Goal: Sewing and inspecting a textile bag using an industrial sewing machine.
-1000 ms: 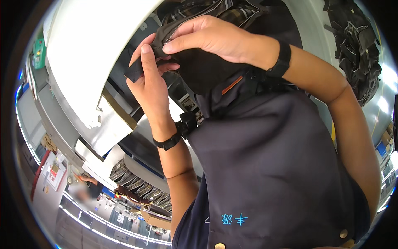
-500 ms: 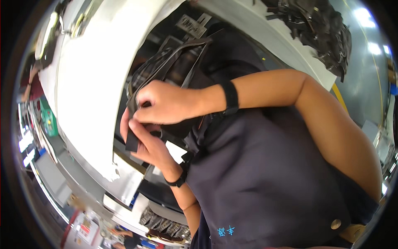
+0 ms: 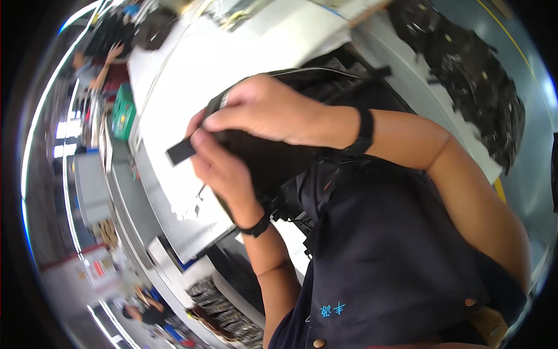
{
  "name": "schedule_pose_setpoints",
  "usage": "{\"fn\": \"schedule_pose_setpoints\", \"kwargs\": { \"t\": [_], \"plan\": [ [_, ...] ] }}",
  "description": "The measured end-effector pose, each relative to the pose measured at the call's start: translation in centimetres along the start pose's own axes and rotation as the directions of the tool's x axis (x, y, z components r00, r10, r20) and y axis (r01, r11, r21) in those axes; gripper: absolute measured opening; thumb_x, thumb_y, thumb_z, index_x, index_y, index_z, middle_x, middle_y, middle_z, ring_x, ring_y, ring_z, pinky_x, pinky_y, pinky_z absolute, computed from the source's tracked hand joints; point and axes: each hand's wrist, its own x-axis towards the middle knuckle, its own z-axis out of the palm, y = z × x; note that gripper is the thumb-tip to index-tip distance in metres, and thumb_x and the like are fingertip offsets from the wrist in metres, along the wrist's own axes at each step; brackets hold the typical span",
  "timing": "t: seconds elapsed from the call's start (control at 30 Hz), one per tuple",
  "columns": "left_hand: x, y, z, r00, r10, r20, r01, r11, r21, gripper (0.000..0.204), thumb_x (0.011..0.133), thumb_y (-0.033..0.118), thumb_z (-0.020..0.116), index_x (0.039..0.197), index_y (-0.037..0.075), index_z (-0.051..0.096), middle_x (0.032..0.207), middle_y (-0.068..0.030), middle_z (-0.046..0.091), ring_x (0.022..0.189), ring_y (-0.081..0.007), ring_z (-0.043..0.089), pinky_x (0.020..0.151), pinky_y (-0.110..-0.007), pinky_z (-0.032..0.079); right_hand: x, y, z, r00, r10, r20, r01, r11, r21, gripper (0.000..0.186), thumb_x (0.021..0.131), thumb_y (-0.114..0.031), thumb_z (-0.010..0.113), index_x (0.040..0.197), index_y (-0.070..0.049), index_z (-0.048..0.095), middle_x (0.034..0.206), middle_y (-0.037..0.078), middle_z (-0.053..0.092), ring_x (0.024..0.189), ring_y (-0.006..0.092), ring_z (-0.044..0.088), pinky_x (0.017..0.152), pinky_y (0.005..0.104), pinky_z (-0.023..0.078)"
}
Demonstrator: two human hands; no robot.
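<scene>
A dark fabric piece (image 3: 267,157), with a narrow pale line along its upper edge (image 3: 302,71), hangs in front of my apron. My left hand (image 3: 225,171) pinches a black strap (image 3: 181,152) at the corner of this piece, and the flat strap end pokes out past the fingertips. Just above, my right hand (image 3: 270,113) grips the same edge between thumb and fingers, nearly touching the left. Both hands are slightly blurred. A second black strap end (image 3: 381,73) sticks out at the far right of the fabric.
A white worktable (image 3: 174,87) lies beyond my hands. Dark pieces (image 3: 459,75) are heaped along the right side. Several bundled dark items (image 3: 224,308) lie at lower left, near a green crate (image 3: 123,110). Co-workers (image 3: 104,70) (image 3: 145,308) stand farther off.
My view has turned, so the surroundings have shifted. Both hands have moved up and right with the fabric, which now looks more spread out. More of the strap end shows beyond my left fingers.
</scene>
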Motion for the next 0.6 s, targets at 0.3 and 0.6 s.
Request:
{"fn": "schedule_pose_setpoints", "kwargs": {
  "t": [0.3,0.6],
  "plan": [
    [5.2,-2.7,-2.7,0.884,0.464,-0.057,-0.417,0.838,0.352,0.026,0.109,0.009,0.047,0.113,-0.007,0.066,0.106,-0.0175,0.071,0.094,-0.0288,0.067,0.083,-0.036,0.053,5.5,-0.5,2.4,0.944,0.251,0.216,-0.273,0.959,0.081,0.019,0.097,-0.019,0.075,0.098,0.000,0.075,0.096,0.004,0.074,0.091,0.0092,0.065,0.081,0.0236,0.050],
    [16.4,-0.2,-7.2,0.742,0.565,-0.361,-0.472,0.823,0.317,0.028,0.109,0.019,0.055,0.119,-0.003,0.069,0.110,-0.0150,0.072,0.099,-0.0234,0.067,0.087,-0.035,0.052,15.0,-4.4,11.9,0.973,0.005,0.230,-0.111,0.886,0.450,0.023,0.094,-0.015,0.075,0.104,0.006,0.073,0.101,0.011,0.075,0.096,0.0149,0.068,0.087,0.0274,0.053]
  ]
}}
